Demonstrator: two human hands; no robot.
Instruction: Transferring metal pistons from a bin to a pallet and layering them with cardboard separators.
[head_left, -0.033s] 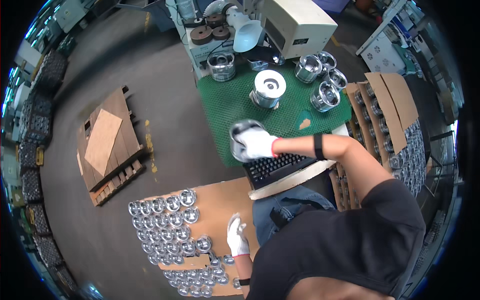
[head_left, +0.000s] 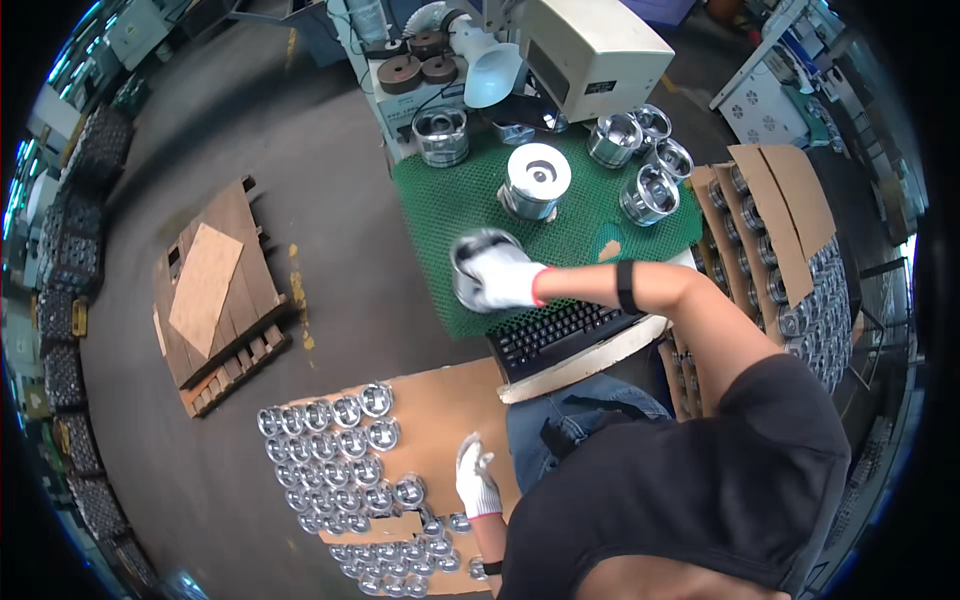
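My right hand [head_left: 508, 280], in a white knit glove with a red cuff, is closed on a metal piston [head_left: 466, 262] over the front left of the green mat [head_left: 560, 240]. Hand and piston are smeared by motion, and the glove hides part of the piston. Just in front of them lies a black keyboard [head_left: 560, 332]. Beyond stands another piston [head_left: 537, 185], crown up. My left hand [head_left: 477, 480], gloved too, hangs open and empty above a cardboard sheet [head_left: 450, 395], with its fingers stretched out and the thumb apart.
Rows of pistons [head_left: 340, 440] stand on the cardboard at lower left. Several more pistons [head_left: 650, 195] sit at the mat's right, one piston [head_left: 441, 137] at its far left. A cream monitor [head_left: 600, 60] is behind. Cartons of pistons [head_left: 745, 225] stand at right, a wooden pallet [head_left: 215, 300] at left.
My right hand has shifted slightly to the left and away from me with the piston in it. My left hand has barely moved.
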